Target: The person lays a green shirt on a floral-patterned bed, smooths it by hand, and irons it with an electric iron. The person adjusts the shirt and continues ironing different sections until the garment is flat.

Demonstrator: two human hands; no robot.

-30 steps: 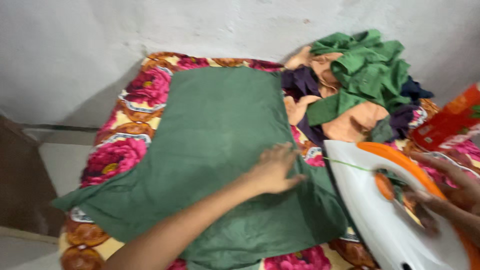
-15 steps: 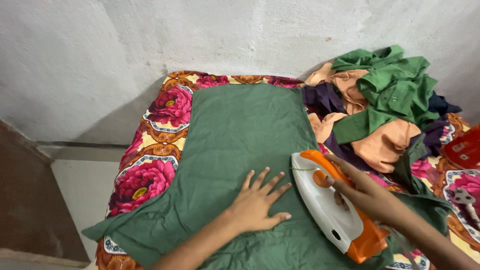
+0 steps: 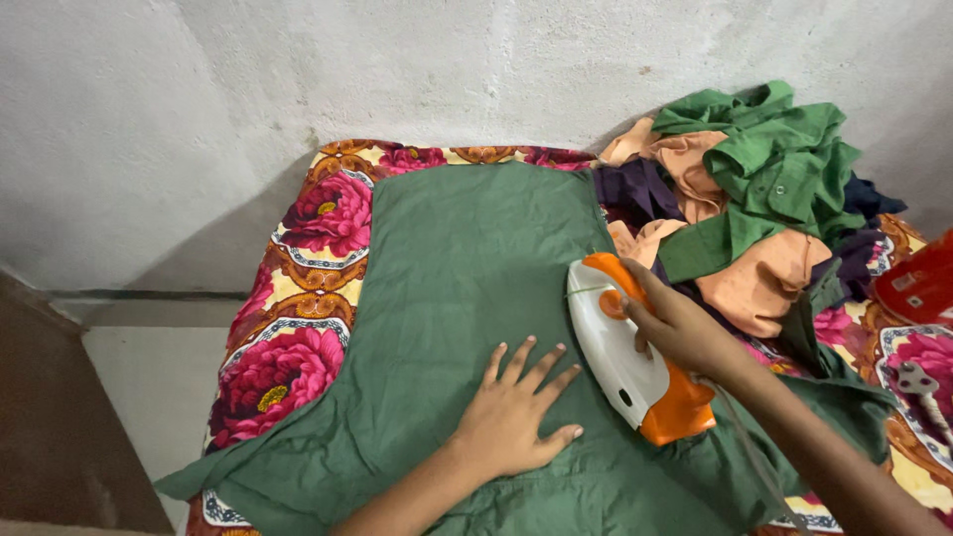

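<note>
- Green cloth [image 3: 447, 288] spread flat over a flower-patterned cover [image 3: 298, 298] in pink, yellow and brown, up against a grey plastered wall [image 3: 298, 79].
- Left hand [image 3: 511, 412] laid palm-down on the green cloth near its lower middle — fingers apart and stretched out, gripping nothing.
- Right hand [image 3: 675, 328] wrapped around the orange handle of a white and orange iron [image 3: 625, 357]; fingers curled tight about the grip.
- Iron resting soleplate-down on the right part of the green cloth, tip aimed toward the wall, just beside the left hand but not touching it.
- Grey cord [image 3: 754, 467] trailing from the back of the iron along the right forearm toward the lower edge.
- Heap of crumpled clothes [image 3: 754, 199] at the far right corner (green shirts on top, peach and dark purple pieces beneath), close to the iron's tip.
- Red packet [image 3: 918, 283] at the right edge, only partly seen.
- White plug [image 3: 918, 382] lying on the cover below the packet.
</note>
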